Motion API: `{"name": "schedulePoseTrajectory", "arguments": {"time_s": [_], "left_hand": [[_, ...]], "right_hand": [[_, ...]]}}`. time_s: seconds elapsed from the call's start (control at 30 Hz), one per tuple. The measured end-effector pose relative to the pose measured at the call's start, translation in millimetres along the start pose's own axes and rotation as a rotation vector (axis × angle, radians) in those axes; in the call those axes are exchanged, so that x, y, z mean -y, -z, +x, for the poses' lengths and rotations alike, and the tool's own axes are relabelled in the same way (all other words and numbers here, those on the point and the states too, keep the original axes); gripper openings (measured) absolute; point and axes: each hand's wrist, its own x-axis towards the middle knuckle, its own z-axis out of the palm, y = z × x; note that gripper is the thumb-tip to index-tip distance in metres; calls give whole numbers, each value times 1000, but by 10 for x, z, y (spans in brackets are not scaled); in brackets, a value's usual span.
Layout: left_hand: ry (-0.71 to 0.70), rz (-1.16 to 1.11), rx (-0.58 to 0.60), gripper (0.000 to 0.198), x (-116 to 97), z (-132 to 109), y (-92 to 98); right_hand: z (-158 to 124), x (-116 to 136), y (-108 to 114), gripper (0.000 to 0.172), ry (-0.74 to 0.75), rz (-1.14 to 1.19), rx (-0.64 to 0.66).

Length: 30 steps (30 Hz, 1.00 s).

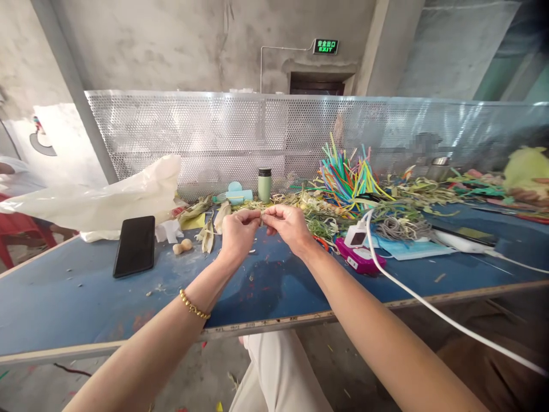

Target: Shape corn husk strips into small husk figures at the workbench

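Observation:
Over the blue table [180, 315], my left hand [238, 232] and my right hand [286, 228] meet fingertip to fingertip. Both are pinched closed around something too small to make out between them. Just left of my left hand lie dried husks [207, 236] and a pale brown, two-lobed piece [182, 247]. Behind my fingers spreads a heap of dry and green plant strips [300, 201], with a green lidded bottle [265, 186] standing at its back. A bundle of colourful pipe cleaners [347, 177] rises beyond my right hand.
A black phone [134, 246] lies at left beside plastic sheeting [141, 183]. On the right are a purple power strip [359, 256] with a white cable [424, 303], grey cord [397, 228] and a blue face mask [414, 248]. A perforated metal screen [206, 137] closes the table's back.

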Motion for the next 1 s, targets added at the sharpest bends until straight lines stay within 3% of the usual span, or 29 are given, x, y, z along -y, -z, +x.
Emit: {"name": "schedulePoseTrajectory", "arguments": {"time_s": [0.3, 0.47, 0.57, 0.67, 0.83, 1.0], "left_hand": [[-98, 174, 23, 7, -49, -76, -5], [-86, 230, 56, 4, 21, -40, 1], [-91, 324, 113, 9, 46, -39, 8], [-116, 370, 141, 18, 27, -65, 6], [-141, 398, 134, 33, -30, -102, -16], [-86, 477, 210, 13, -66, -78, 6]], "right_hand": [[26, -75, 21, 36, -33, -57, -39], [21, -87, 72, 29, 221, -565, -199], [12, -68, 90, 18, 331, -750, -131], [17, -85, 109, 7, 252, -667, 18], [40, -126, 166, 15, 164, -452, 82], [42, -102, 208, 19, 157, -402, 85]]}}
